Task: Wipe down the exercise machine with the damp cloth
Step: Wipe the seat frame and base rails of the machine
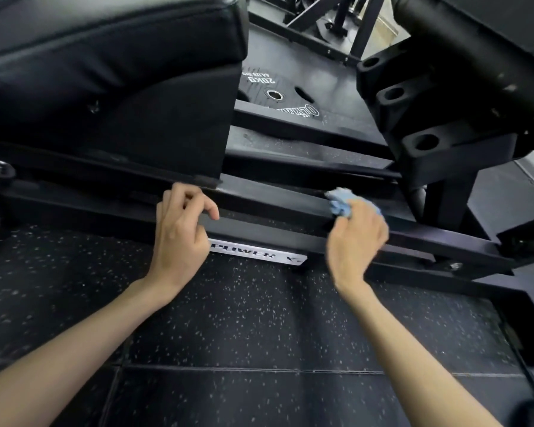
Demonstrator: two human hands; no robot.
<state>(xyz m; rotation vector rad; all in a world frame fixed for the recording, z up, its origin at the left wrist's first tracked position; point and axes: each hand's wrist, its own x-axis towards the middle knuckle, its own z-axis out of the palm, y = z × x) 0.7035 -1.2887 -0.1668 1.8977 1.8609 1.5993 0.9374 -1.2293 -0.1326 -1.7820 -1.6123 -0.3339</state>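
The damp cloth [341, 202], a small pale-blue wad of soft fabric, sits bunched under the fingers of the right hand [356, 234], pressed onto the top face of a long black steel frame rail [275, 200] of the exercise machine, right of centre in the scene. The right hand's fingers curl over the cloth and pin it to the metal. It looks light and limp, so it will fold and slip out unless held gathered in the palm, as it is now; a wad keeps a firm pad under the fingertips. Wet fabric should drag a little on the painted steel rather than skate.

The left hand [181, 224] rests on the same rail further left, fingers loosely curled over its near edge and thumb towards the black padded seat [111, 87] above; it holds nothing loose and seems to be a brace.

The rail is rigid and fixed, so it can take firm pressure. A silver nameplate [256, 254] lies below it, near the speckled black rubber floor [259, 318]. A black weight plate [278, 94] lies beyond.
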